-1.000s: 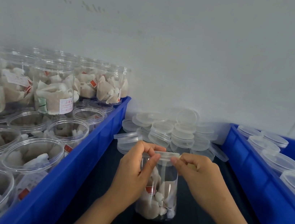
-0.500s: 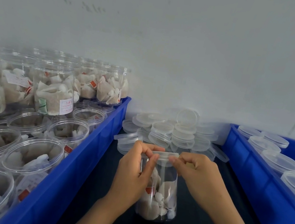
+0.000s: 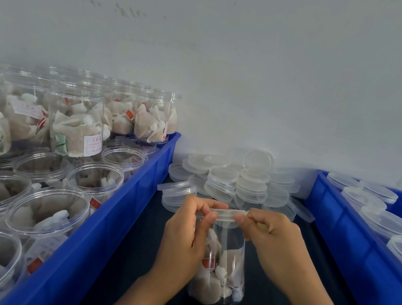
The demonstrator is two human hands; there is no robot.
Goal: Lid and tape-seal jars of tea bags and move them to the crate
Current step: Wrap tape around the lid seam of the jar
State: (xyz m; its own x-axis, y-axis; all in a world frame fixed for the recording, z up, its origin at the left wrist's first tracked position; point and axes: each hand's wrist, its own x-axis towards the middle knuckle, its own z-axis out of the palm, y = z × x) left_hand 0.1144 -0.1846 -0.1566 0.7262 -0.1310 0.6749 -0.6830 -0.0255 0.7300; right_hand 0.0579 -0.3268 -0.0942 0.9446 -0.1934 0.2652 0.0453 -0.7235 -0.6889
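Dark worktop (image 3: pixel 128 258) ran up to a pale wall, and on it, between two blue crates, stood a clear jar (image 3: pixel 224 264) of tea bags (image 3: pixel 213 278). Its lid (image 3: pixel 227 214) was on; the left hand (image 3: pixel 184 238) had its grip pinched on the lid's rim, the right hand (image 3: pixel 275 243) likewise opposite. Behind lay loose lids (image 3: pixel 237 180). Open filled jars (image 3: pixel 49 211) crowded the left crate (image 3: pixel 113 217); lidded jars (image 3: pixel 386 222) sat in the right crate (image 3: pixel 353 238).
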